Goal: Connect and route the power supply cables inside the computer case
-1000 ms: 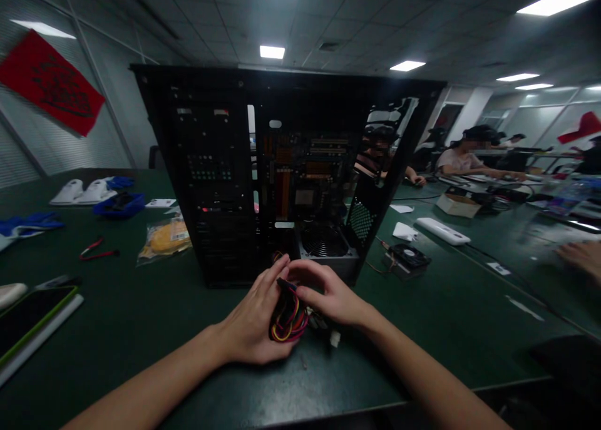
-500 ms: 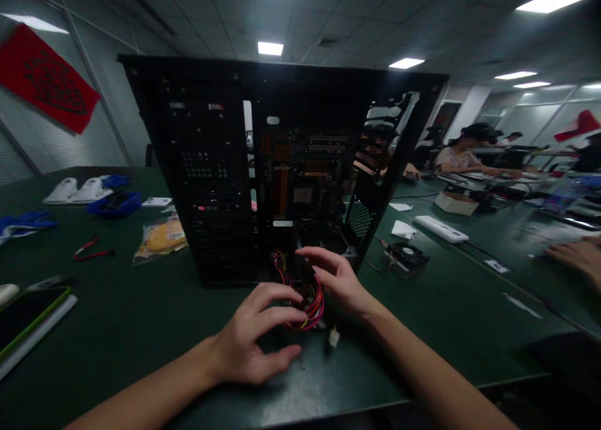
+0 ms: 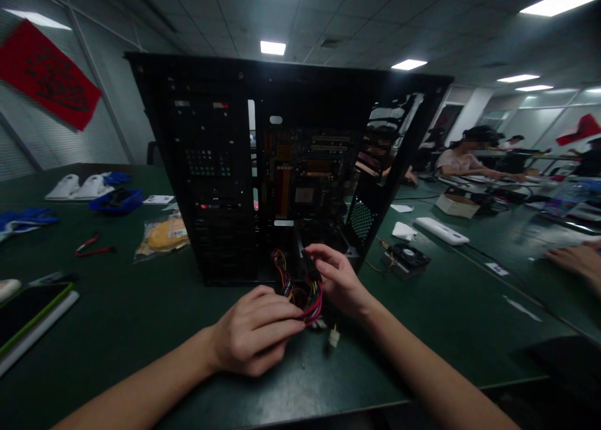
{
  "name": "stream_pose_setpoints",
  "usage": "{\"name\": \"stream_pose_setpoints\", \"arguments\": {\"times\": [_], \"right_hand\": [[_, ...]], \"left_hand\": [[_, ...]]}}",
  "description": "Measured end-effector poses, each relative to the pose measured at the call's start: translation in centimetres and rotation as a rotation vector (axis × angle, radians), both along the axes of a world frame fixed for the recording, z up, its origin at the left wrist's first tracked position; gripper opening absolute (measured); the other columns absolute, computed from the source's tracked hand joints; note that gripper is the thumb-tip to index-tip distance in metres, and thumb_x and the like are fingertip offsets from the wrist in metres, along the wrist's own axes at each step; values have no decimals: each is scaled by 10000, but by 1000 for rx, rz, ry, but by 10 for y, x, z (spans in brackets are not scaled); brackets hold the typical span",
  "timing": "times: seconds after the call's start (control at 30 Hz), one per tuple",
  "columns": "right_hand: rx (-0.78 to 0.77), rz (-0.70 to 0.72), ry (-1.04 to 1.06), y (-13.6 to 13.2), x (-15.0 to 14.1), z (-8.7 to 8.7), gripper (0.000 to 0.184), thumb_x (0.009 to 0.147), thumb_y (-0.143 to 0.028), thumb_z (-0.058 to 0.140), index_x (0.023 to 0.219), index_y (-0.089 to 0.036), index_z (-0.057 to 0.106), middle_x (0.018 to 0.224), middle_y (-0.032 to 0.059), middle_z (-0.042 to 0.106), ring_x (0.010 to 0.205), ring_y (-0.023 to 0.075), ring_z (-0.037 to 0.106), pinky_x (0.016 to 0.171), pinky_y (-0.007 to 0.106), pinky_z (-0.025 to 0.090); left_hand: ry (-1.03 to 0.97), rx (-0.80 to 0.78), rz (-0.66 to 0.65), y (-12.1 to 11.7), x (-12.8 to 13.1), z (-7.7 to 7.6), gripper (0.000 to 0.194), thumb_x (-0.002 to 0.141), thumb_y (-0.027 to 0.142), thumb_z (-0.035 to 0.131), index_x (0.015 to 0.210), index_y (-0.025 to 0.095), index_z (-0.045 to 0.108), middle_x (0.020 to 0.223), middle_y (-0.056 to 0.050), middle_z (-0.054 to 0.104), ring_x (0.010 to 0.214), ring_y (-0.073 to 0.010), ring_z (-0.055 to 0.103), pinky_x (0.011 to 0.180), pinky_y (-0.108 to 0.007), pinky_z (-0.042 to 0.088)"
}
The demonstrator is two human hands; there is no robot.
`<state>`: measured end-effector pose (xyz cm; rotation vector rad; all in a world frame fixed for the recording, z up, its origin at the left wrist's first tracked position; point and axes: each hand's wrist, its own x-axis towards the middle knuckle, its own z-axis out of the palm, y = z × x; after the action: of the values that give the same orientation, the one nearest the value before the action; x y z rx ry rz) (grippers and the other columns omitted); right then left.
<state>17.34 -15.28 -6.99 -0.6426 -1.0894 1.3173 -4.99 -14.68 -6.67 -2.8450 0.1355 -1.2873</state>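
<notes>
One looped bundle of coloured cables sits in front of the open computer case, over the near part of the bench, with strands running back into the case's lower opening beside the power supply. The right hand grips the dark upper stretch of the bundle between thumb and fingers; the left hand is curled with fingertips touching the loop's near side, though I cannot tell whether its thumb closes on the wires. To handle this well, let the right hold firm as an anchor while the left smooths the strands into even, parallel turns. Bend gently, leaving slack where the wires enter the case. The white connector hangs loose below the right hand; it could snag, so keep it outside the loop.
</notes>
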Motion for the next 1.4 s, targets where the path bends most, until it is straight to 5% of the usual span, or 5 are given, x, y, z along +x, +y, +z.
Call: {"name": "stream_pose_setpoints", "arguments": {"times": [0.23,0.57,0.93,1.27,1.4], "right_hand": [[15,150,-55,-5,9,8,389,761,-427,774,1090,-222,743,831,35,671,680,125,556,618,252,476],[70,67,-169,2,13,6,376,777,-341,777,1136,-252,706,890,22,683,696,122,577,606,252,470],[763,-257,-894,-1,-7,-10,561,900,-211,613,1435,-294,468,1352,118,523,1231,244,528,1031,428,472],[945,-262,-946,29,-38,16,422,946,-221,544,1366,-255,561,1216,121,659,1118,226,626,960,381,522],[865,-527,-853,60,-45,25,313,938,-221,542,1231,-206,651,1113,122,714,1024,228,666,918,369,521]], "left_hand": [[-167,-99,67,9,-4,-1,231,773,69,661,934,178,537,822,-50,647,754,-164,629,711,-338,533],[-290,-227,134,8,-5,-5,440,802,65,651,1225,122,546,993,-107,653,903,-196,646,779,-324,573],[-275,-275,157,-3,-1,-7,450,849,-11,562,1266,157,552,1112,-127,670,1045,-201,651,850,-315,591],[-271,-111,155,0,-2,-9,451,831,-20,556,1257,128,566,1167,-141,627,1096,-221,620,939,-372,561],[-230,-84,310,8,-8,-5,507,835,30,556,1329,140,525,1452,-188,448,1332,-300,480,1073,-462,484]]}}
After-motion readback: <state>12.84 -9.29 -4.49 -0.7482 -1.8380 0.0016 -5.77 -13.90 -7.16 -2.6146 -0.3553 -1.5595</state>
